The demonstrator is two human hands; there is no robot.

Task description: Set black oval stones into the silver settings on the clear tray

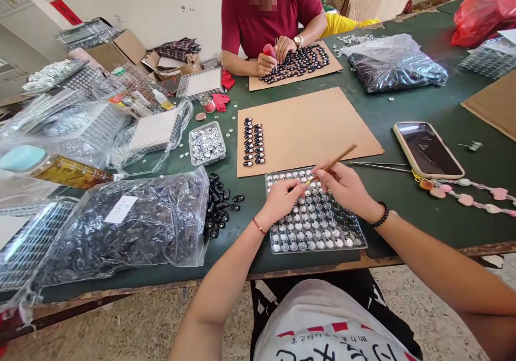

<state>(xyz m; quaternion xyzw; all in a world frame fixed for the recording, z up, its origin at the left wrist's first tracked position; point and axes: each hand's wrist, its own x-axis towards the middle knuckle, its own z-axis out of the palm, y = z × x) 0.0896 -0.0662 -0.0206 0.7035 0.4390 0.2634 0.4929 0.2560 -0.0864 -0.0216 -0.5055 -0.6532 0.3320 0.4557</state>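
My right hand grips a thin brown stick, slanted so that its lower end points at my left fingers. My left hand is closed in a pinch by that end; a small yellowish tip shows there, and whatever else sits in the fingers is too small to make out. Both hands are over a clear plastic tray filled with rows of round silvery pieces. Beyond it lies a cardboard sheet, with two columns of small black oval pieces bearing pale centres along its left side.
Left of the tray are loose black pieces, a stuffed plastic bag and a tub of silvery bits. A phone and tweezers lie at right. Across the table a person works over another cardboard sheet.
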